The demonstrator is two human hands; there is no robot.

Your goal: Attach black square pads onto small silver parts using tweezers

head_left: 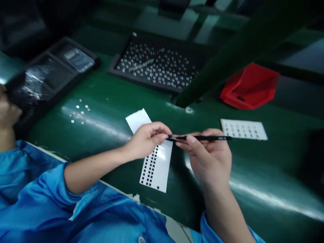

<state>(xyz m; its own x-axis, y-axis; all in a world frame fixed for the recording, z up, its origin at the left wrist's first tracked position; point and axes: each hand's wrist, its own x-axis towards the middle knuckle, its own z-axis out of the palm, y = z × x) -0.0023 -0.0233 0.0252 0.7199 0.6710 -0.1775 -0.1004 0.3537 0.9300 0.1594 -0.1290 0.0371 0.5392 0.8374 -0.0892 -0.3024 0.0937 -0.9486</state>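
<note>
Fingers (162, 132) of my left hand (146, 140) pinch at the tweezers' (202, 138) tip; right hand (210, 157) grips them mid-shaft. Thin, stiff, light, probably slippery over the sticker sheet (155, 165).

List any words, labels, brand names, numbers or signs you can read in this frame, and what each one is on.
Nothing here can be read for certain.
Black tweezers in the right hand: a small pale mark near the far end, too blurred to read.
White sheet under the left hand: only rows of black squares, no lettering.
Card on the green table: small dots, no legible text.
Black tray: faint pale marking, unreadable.
</note>
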